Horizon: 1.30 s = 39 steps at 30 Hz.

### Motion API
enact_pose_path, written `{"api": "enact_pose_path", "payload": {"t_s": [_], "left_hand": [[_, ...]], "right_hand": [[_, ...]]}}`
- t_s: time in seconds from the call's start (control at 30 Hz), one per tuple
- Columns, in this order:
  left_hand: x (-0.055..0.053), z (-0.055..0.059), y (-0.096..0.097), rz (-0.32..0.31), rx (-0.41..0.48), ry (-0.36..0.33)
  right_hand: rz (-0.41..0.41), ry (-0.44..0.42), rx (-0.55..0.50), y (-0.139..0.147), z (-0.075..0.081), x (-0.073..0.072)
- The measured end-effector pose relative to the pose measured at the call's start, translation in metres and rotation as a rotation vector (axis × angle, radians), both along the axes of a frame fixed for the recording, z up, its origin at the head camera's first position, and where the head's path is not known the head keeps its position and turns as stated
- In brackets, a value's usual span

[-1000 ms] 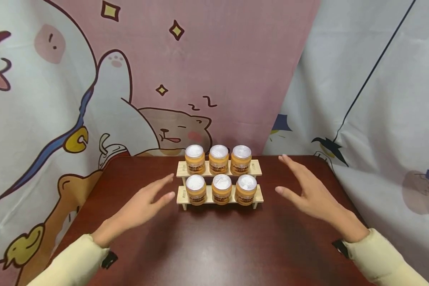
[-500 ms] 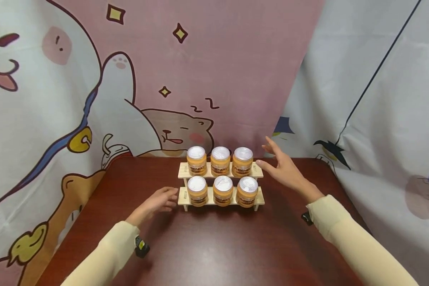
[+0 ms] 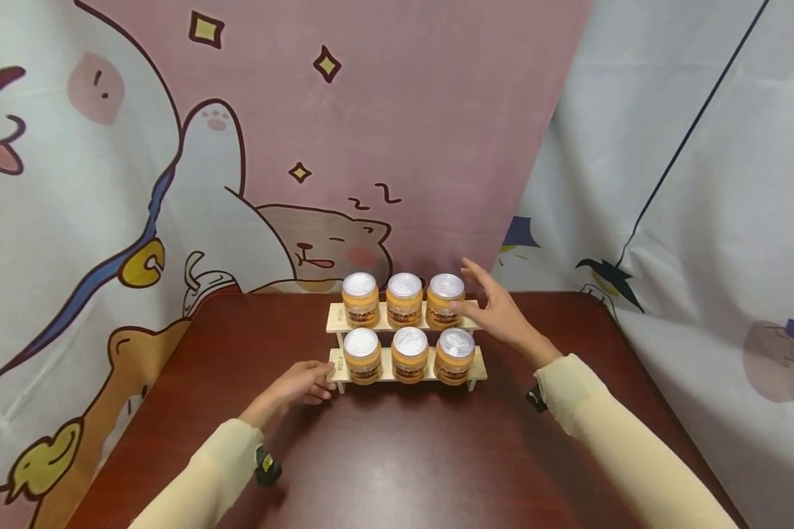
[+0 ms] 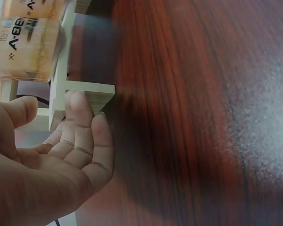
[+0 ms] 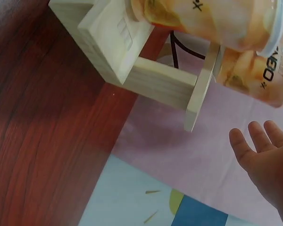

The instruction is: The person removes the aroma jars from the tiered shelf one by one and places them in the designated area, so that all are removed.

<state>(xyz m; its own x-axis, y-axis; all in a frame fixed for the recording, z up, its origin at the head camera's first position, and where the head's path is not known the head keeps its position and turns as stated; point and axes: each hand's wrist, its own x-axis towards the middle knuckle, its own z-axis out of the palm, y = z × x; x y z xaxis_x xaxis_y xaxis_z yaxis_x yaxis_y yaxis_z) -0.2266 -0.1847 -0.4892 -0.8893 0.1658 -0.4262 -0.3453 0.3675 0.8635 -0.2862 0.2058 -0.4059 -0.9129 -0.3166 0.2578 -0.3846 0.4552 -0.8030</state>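
Note:
A two-tier wooden rack [image 3: 387, 365] bears three orange-labelled jars with clear lids on each tier. At its left end, my left hand [image 3: 304, 383] holds the lower board, with the thumb above and curled fingers [image 4: 78, 106] below against the leg. My right hand [image 3: 499, 316] is beside the upper right jar [image 3: 445, 312]. Its thumb overlaps the jar's front in the head view, while the fingers reach up past its right side. In the right wrist view straight, spread fingers [image 5: 259, 141] stand apart from the jars, and the thumb is out of frame.
The rack stands near the back of a dark red-brown wooden table [image 3: 397, 448]. Behind it hangs a pink and white cartoon curtain [image 3: 437, 132], whose folds also line the sides. Other jars [image 3: 362, 356] stand close together along both tiers.
My left hand has dropped and moved right to the rack's lower left end, its fingers curling in. My right hand has moved left to the upper right jar. The jars have not moved.

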Motion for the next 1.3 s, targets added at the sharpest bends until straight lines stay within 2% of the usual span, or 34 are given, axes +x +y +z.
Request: {"api": "enact_pose_path", "payload": {"t_s": [0.1, 0.27, 0.5, 0.6, 0.73, 0.83, 1.07, 1.3], "left_hand": [[0.001, -0.001, 0.001, 0.014, -0.012, 0.005], [0.001, -0.003, 0.004, 0.015, -0.006, 0.026], [0.0, -0.008, 0.005, 0.017, -0.003, 0.038], [-0.002, -0.011, 0.003, -0.005, 0.022, 0.047], [-0.002, -0.012, 0.004, 0.002, 0.022, 0.052], [-0.001, -0.01, 0.007, 0.031, -0.004, 0.049], [-0.001, -0.008, 0.007, 0.018, -0.011, 0.049], [0.0, -0.006, 0.006, 0.011, -0.014, 0.047]], "right_hand": [[0.031, -0.011, -0.036, -0.004, -0.001, 0.0], [0.023, -0.016, -0.057, -0.009, -0.004, -0.002], [0.017, -0.039, -0.05, -0.015, -0.008, -0.005], [0.007, -0.038, -0.036, -0.016, -0.008, -0.005], [-0.007, -0.029, -0.014, -0.019, -0.006, -0.002], [-0.012, -0.012, -0.005, -0.021, -0.009, -0.002], [-0.011, 0.005, -0.016, -0.02, -0.014, -0.003], [-0.047, -0.005, -0.013, -0.022, -0.015, -0.005]]}}
